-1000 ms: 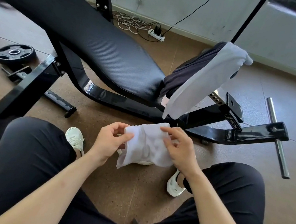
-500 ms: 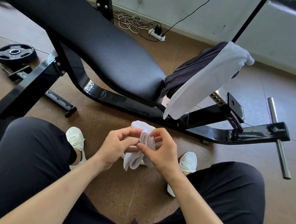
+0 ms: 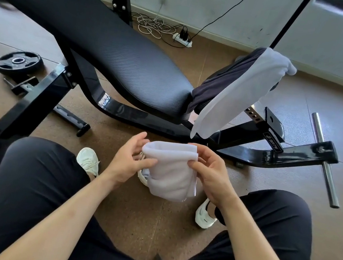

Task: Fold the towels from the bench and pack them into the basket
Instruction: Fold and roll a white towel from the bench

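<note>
A folded white cloth towel [image 3: 170, 174] hangs over the brown floor [image 3: 136, 211], between the knees. The left hand [image 3: 130, 159] pinches its left edge and the right hand [image 3: 210, 175] pinches its upper right corner. A second white towel [image 3: 237, 97] drapes over the black padded bench [image 3: 115, 54] at its right end.

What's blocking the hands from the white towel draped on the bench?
Nothing visible. The draped white towel hangs off the bench just beyond the hands, open air between. But left hand and right hand both hold the folded towel.
</note>
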`<move>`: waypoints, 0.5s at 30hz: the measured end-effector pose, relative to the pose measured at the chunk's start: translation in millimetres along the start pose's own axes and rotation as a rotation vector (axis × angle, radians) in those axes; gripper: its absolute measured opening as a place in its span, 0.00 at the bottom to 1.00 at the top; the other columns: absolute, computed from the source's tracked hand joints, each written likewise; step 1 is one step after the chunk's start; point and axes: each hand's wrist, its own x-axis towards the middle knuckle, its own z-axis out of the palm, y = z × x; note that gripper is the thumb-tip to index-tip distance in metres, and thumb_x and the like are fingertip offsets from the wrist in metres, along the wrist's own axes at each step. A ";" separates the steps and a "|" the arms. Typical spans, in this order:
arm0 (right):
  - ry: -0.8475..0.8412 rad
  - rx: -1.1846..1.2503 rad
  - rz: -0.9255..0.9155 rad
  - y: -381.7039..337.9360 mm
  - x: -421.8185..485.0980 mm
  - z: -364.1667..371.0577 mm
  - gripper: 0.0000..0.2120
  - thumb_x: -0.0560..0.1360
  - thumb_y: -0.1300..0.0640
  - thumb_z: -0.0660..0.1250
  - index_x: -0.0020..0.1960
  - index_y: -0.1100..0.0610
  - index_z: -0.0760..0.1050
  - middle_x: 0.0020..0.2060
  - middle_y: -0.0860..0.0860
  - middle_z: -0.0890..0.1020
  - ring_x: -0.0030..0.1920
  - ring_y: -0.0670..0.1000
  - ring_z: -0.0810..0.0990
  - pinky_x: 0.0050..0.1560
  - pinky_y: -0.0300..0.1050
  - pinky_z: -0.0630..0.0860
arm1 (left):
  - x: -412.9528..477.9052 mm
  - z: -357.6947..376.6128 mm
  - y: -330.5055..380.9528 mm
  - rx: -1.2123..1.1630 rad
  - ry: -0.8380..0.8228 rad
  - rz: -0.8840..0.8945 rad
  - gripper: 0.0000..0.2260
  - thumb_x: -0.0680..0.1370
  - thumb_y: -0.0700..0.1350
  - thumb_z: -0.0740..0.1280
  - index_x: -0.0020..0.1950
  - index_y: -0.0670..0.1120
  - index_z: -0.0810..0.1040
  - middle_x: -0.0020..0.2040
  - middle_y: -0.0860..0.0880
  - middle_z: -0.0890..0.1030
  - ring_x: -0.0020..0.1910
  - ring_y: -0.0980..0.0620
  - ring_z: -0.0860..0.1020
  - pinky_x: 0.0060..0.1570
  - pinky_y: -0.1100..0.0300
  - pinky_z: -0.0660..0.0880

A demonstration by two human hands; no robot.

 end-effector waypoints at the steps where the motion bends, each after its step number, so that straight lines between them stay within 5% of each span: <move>1: -0.018 0.080 0.026 -3.2 -1.9 -1.9 0.18 0.77 0.71 0.66 0.63 0.57 0.79 0.56 0.56 0.84 0.57 0.57 0.82 0.59 0.52 0.79 | -1.5 1.4 1.3 -0.028 -0.074 -0.010 0.40 0.66 0.52 0.81 0.75 0.54 0.69 0.67 0.54 0.78 0.64 0.55 0.78 0.64 0.58 0.75; 4: -0.033 0.094 0.075 -7.2 -4.8 -6.9 0.15 0.78 0.70 0.66 0.62 0.59 0.78 0.54 0.55 0.84 0.56 0.55 0.82 0.55 0.55 0.79 | -6.7 9.4 8.4 -0.043 -0.119 0.012 0.22 0.74 0.47 0.77 0.67 0.54 0.78 0.60 0.55 0.84 0.60 0.56 0.81 0.57 0.60 0.80; 7: -0.005 -0.070 0.066 -7.1 -5.3 -9.6 0.14 0.76 0.70 0.68 0.60 0.61 0.76 0.52 0.54 0.83 0.55 0.57 0.82 0.60 0.61 0.78 | -8.7 11.6 9.6 -0.108 -0.067 0.047 0.15 0.77 0.46 0.72 0.64 0.52 0.80 0.57 0.54 0.85 0.58 0.55 0.82 0.55 0.56 0.81; 12: -0.041 -0.416 -0.063 -8.3 -12.3 0.8 0.22 0.72 0.62 0.75 0.61 0.48 0.72 0.51 0.49 0.81 0.51 0.47 0.81 0.51 0.45 0.80 | -9.3 13.2 9.3 -0.116 -0.056 0.080 0.14 0.77 0.47 0.72 0.63 0.50 0.80 0.56 0.49 0.84 0.56 0.51 0.83 0.53 0.54 0.81; 15: -0.112 -0.580 -0.148 -10.6 -18.4 9.6 0.30 0.71 0.59 0.77 0.67 0.41 0.70 0.56 0.41 0.80 0.57 0.41 0.79 0.56 0.34 0.76 | -9.3 13.1 6.8 -0.046 -0.109 0.117 0.13 0.78 0.47 0.71 0.62 0.48 0.79 0.55 0.47 0.84 0.55 0.49 0.83 0.52 0.52 0.81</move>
